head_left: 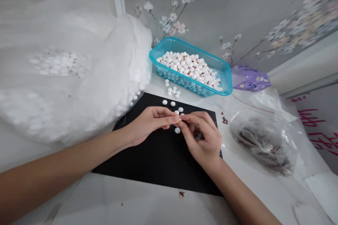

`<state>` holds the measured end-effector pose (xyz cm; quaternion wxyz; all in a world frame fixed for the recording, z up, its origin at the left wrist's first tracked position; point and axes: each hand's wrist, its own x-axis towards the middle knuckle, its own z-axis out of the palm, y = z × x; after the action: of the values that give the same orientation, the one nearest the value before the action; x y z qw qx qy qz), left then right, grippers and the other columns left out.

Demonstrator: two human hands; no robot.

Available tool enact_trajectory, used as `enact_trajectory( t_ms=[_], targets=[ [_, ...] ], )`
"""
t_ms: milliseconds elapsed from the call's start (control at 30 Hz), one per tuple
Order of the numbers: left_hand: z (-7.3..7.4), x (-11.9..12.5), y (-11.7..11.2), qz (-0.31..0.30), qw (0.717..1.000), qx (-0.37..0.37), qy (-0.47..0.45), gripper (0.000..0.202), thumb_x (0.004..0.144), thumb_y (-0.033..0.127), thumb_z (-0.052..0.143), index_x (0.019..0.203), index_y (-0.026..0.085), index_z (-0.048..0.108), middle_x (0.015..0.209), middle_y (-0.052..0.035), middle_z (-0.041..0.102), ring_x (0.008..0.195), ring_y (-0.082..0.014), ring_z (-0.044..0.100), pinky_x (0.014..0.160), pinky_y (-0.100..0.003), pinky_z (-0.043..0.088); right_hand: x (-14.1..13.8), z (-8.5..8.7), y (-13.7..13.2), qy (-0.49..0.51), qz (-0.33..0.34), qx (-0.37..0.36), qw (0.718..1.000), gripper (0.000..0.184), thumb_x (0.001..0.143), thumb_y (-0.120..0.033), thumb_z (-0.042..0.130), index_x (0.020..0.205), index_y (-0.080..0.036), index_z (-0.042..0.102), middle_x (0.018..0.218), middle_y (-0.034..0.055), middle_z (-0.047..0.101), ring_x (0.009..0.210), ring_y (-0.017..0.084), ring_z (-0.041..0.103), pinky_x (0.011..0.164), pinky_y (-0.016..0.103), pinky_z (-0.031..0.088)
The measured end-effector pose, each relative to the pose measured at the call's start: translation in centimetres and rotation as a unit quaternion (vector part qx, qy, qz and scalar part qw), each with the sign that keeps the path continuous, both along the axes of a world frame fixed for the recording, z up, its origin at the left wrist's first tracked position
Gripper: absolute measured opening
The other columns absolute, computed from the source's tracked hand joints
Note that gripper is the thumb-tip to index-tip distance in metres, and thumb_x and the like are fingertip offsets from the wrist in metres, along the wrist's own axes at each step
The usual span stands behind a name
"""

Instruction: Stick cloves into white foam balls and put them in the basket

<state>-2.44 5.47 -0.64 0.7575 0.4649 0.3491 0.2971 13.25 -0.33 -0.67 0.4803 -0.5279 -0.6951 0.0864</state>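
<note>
The person's left hand [150, 124] and right hand [203, 140] meet above a black mat [158, 158], their fingers [169, 113] closed, pinching a small white bead [181, 115] at the fingertips. Loose beads [173, 103] lie just beside them. Farther off sits a teal basket [169, 44] of beads; a big plastic bag [79, 95] of white beads bulges left, and a clear bag [261, 144] of brown bits lies right.
</note>
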Motion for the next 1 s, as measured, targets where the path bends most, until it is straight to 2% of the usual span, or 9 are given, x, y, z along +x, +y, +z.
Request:
enact_trajectory(
  t_ms=[133, 233, 267, 333, 400, 533, 767, 867, 1000],
  targets=[
    [0.1, 0.3, -0.4, 0.015, 0.997, 0.065, 0.024, 0.021, 0.071, 0.034, 0.071, 0.080, 0.015, 0.068, 0.075, -0.0007, 0.065, 0.062, -0.0077, 0.049, 0.059, -0.021, 0.038, 1.6, 1.0, 0.9, -0.001, 0.057, -0.061, 0.996, 0.009, 0.078, -0.017, 0.062, 0.087, -0.020, 0.062, 0.081, 0.0006, 0.054, 0.048, 0.006, 0.044, 0.044, 0.022, 0.039],
    [0.0, 0.4, -0.7, 0.019, 0.984, 0.149, 0.090, 0.026, 0.074, 0.039, 0.067, 0.084, 0.014, 0.067, 0.070, 0.0001, 0.060, 0.062, -0.0086, 0.048, 0.057, -0.021, 0.036, 3.2, 1.5, 2.1, 0.072, -0.001, -0.106, 0.992, 0.010, 0.082, -0.024, 0.057, 0.089, -0.018, 0.060, 0.075, -0.0018, 0.051, 0.045, 0.005, 0.040, 0.041, 0.021, 0.032],
    [-0.1, 0.4, -0.9, 0.018, 0.976, 0.177, 0.122, 0.027, 0.075, 0.040, 0.065, 0.084, 0.014, 0.067, 0.066, 0.0014, 0.057, 0.059, -0.0081, 0.046, 0.055, -0.021, 0.034, 3.7, 1.6, 2.6, 0.069, -0.021, -0.117, 0.991, 0.011, 0.082, -0.026, 0.056, 0.089, -0.018, 0.060, 0.074, -0.0024, 0.051, 0.043, 0.004, 0.038, 0.040, 0.021, 0.031],
    [-0.2, 0.4, -1.1, 0.013, 0.957, 0.226, 0.180, 0.027, 0.077, 0.040, 0.062, 0.085, 0.015, 0.066, 0.059, 0.0041, 0.049, 0.052, -0.0072, 0.039, 0.050, -0.020, 0.029, 4.4, 1.6, 3.5, -0.006, -0.040, -0.144, 0.989, 0.011, 0.079, -0.026, 0.058, 0.083, -0.017, 0.064, 0.076, -0.0017, 0.052, 0.043, 0.004, 0.038, 0.043, 0.022, 0.033],
    [-0.3, 0.3, -1.3, 0.008, 0.939, 0.267, 0.218, 0.024, 0.078, 0.038, 0.060, 0.086, 0.016, 0.066, 0.056, 0.0054, 0.044, 0.049, -0.0070, 0.035, 0.048, -0.020, 0.027, 4.7, 1.3, 4.5, -0.084, -0.032, -0.160, 0.983, 0.012, 0.078, -0.025, 0.058, 0.083, -0.017, 0.066, 0.078, -0.0008, 0.054, 0.044, 0.005, 0.039, 0.047, 0.023, 0.036],
    [-0.5, 0.4, -1.4, 0.007, 0.910, 0.321, 0.261, 0.020, 0.078, 0.033, 0.058, 0.087, 0.017, 0.067, 0.053, 0.0061, 0.043, 0.047, -0.0070, 0.035, 0.047, -0.020, 0.026, 4.0, 0.5, 6.5, -0.187, -0.029, -0.149, 0.970, 0.019, 0.080, -0.023, 0.053, 0.091, -0.017, 0.067, 0.069, -0.0007, 0.053, 0.051, 0.010, 0.044, 0.055, 0.025, 0.037],
    [-0.8, 0.3, -1.4, 0.008, 0.904, 0.328, 0.274, 0.024, 0.079, 0.030, 0.056, 0.094, 0.016, 0.069, 0.056, 0.0046, 0.050, 0.047, -0.0078, 0.039, 0.049, -0.021, 0.030, 2.3, 0.2, 8.9, -0.224, -0.008, -0.148, 0.963, 0.014, 0.078, -0.020, 0.057, 0.087, -0.017, 0.068, 0.065, 0.0003, 0.054, 0.061, 0.015, 0.050, 0.057, 0.026, 0.034],
    [-0.6, 0.3, -1.3, 0.000, 0.914, 0.312, 0.259, 0.025, 0.079, 0.030, 0.057, 0.097, 0.017, 0.068, 0.058, 0.0044, 0.051, 0.048, -0.0076, 0.040, 0.049, -0.021, 0.031, 2.4, 1.0, 8.2, -0.210, -0.010, -0.141, 0.967, 0.013, 0.079, -0.021, 0.057, 0.087, -0.016, 0.066, 0.065, -0.0008, 0.053, 0.058, 0.013, 0.048, 0.056, 0.025, 0.034],
    [-0.1, 0.1, -1.1, 0.020, 0.949, 0.241, 0.200, 0.030, 0.085, 0.038, 0.050, 0.098, 0.016, 0.066, 0.067, 0.0009, 0.059, 0.053, -0.0084, 0.045, 0.051, -0.021, 0.035, 2.4, 2.3, 5.5, -0.107, 0.016, -0.147, 0.983, 0.014, 0.082, -0.026, 0.058, 0.091, -0.017, 0.065, 0.060, -0.0052, 0.045, 0.048, 0.008, 0.039, 0.049, 0.022, 0.032]
  ],
)
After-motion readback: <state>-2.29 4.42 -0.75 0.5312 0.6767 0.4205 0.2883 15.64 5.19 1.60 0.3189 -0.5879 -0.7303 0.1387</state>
